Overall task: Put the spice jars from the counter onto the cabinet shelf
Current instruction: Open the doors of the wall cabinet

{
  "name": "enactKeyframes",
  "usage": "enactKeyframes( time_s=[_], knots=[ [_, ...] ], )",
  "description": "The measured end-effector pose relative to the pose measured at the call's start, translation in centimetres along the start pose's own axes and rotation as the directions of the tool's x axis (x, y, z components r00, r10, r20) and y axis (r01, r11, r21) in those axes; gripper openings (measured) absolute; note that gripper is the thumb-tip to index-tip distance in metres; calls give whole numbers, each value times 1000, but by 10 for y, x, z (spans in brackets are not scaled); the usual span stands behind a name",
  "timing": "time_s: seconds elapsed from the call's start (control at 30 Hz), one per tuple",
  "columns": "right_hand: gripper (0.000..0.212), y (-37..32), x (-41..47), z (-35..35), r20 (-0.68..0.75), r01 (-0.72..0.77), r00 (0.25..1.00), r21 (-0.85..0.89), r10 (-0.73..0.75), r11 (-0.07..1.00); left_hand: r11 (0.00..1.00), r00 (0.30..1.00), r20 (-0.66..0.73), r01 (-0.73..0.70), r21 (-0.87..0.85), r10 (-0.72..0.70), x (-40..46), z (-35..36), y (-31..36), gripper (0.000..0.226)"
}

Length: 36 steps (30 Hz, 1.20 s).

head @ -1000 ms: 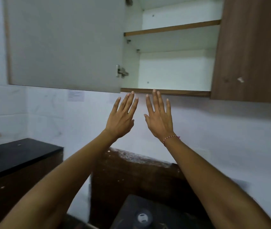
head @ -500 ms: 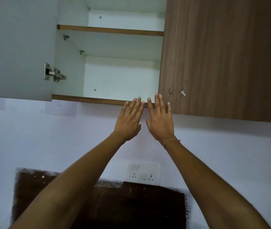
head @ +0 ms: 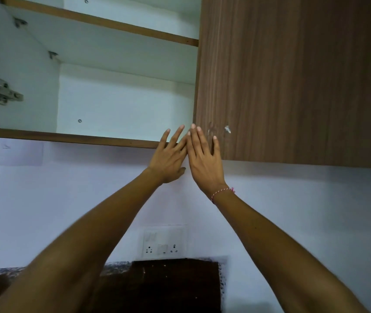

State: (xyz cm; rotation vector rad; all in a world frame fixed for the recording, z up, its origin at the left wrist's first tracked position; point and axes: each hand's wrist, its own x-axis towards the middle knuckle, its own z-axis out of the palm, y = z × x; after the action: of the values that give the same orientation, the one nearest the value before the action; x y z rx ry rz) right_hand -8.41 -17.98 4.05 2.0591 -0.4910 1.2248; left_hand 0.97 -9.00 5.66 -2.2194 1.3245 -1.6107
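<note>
Jars are nowhere in sight from where I look, so I cannot say where on the surface they stand, nor what they are made of. Both hands are raised with straight fingers and hold nothing: my left hand (head: 168, 159) and my right hand (head: 203, 159) sit side by side, fingers overlapping, at the front edge of the cabinet shelf (head: 73, 138), which runs off to the left of my left hand. The closed cabinet door (head: 293, 75) rises above my right hand. I judge spice jars are likely light, rigid, perhaps smooth and breakable, best gripped around the body below the lid.
</note>
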Motion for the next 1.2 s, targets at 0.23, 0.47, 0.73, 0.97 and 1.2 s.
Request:
enactKeyframes(
  time_s=[0.23,0.47,0.73,0.97,1.2],
  knots=[
    [58,22,-28,-51,-65,-3,998,-55,0,999,990,984,-163,-88,-112,69,-12,-30,13,86],
    [55,69,-68,-113,-232,23,971,-152,-58,988,932,937,-347,-168,-321,49,-7,-80,77,79],
    [61,125,-109,-167,-237,64,961,-309,-142,949,846,866,-485,-349,-404,126,2,-138,138,83],
    [58,170,-136,-199,-169,60,976,-392,-136,918,780,830,-546,-415,-469,113,15,-175,183,86],
    [52,224,-170,-227,-167,75,977,-312,-132,947,753,822,-546,-462,-469,164,41,-208,231,95]
  ],
)
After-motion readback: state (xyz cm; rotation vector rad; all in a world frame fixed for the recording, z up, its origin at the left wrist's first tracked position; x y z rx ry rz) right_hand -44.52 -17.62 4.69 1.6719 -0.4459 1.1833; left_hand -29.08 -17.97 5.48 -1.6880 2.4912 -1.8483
